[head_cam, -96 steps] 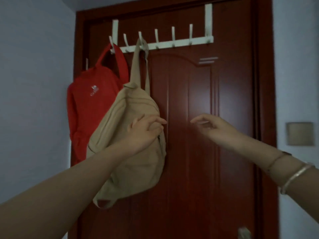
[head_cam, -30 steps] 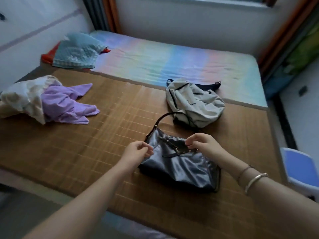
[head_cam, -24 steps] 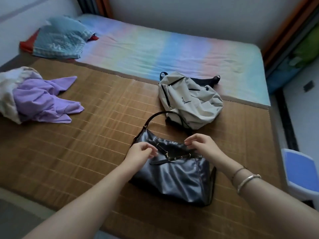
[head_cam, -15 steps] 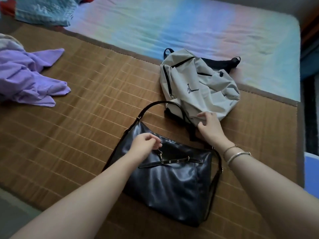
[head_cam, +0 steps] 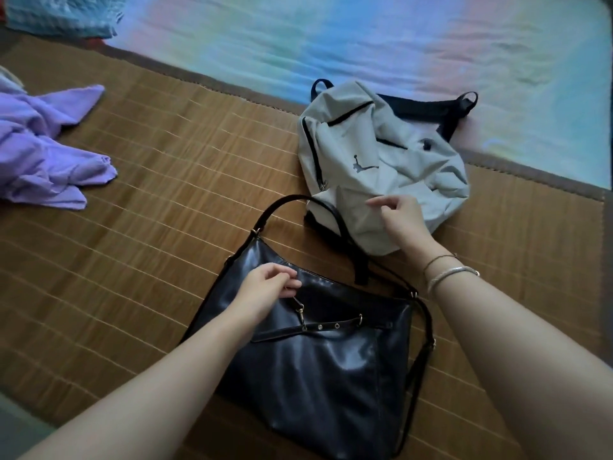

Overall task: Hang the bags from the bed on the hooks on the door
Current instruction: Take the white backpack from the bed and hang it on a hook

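A shiny black leather handbag lies flat on the bed's bamboo mat, its strap arching toward the far side. My left hand sits on the bag's upper edge, fingers curled and pinching the leather by the clasp. Just beyond lies a crumpled light grey backpack with black zips and straps and a small dark logo. My right hand rests on the backpack's near side with fingers spread, holding nothing. The door and its hooks are out of view.
A purple garment lies heaped at the left of the mat. A pastel rainbow sheet covers the far half of the bed, with a blue quilted cloth at the far left corner. The bed's near edge is at lower left.
I turned from the door to the bed and leaned in. My right hand left the handbag's top and moved onto the grey backpack. My left hand stayed on the handbag's edge.
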### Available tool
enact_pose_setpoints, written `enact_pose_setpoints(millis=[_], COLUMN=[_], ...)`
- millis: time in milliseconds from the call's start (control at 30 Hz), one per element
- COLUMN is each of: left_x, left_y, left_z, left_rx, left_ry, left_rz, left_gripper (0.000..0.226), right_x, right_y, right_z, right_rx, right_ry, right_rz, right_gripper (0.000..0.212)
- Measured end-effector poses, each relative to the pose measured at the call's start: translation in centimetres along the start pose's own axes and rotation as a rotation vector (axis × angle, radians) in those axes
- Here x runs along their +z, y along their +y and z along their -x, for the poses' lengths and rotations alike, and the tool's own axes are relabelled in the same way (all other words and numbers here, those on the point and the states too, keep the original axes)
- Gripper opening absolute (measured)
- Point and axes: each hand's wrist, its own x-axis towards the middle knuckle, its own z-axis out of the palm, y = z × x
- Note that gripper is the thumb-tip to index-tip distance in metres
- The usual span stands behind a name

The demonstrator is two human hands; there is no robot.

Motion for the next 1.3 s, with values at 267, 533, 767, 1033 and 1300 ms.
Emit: enact_pose_setpoints(millis=[267,533,767,1033,1300], left_x=[-0.7,-1.5,-1.9,-3.2,-2.2], left_y=[2.2,0.0,-0.9,2.0,6.1], left_z=[1.1,1.5,-0.9,0.3,4.5], left_rx=[0.097,0.063,0.050,0.064,0.107], left_ry=[0.079,0.057,0.069,-0.061,-0.333], left_rz=[0.019,-0.092,-0.287,0.094,0.408], left_gripper=[0.030,0.069,0.021,0.028,0.050], right_x=[-2.2,0.9,2.8,1.6,-1.3], right_y=[-2.5,0.4,1.6,0.5,-3.4], right_z=[7.9,15.3,17.1,13.8,10.6], right_rx=[0.266,0.295,0.366,0.328,-0.042], right_ry=[-0.668,-1.302,-1.377,-1.016,0.093], right_rz=[-0.551,-0.223,-0.241,-0.283,-0.035], right_gripper=[0.034,0.017,0.033,0.027,0.056])
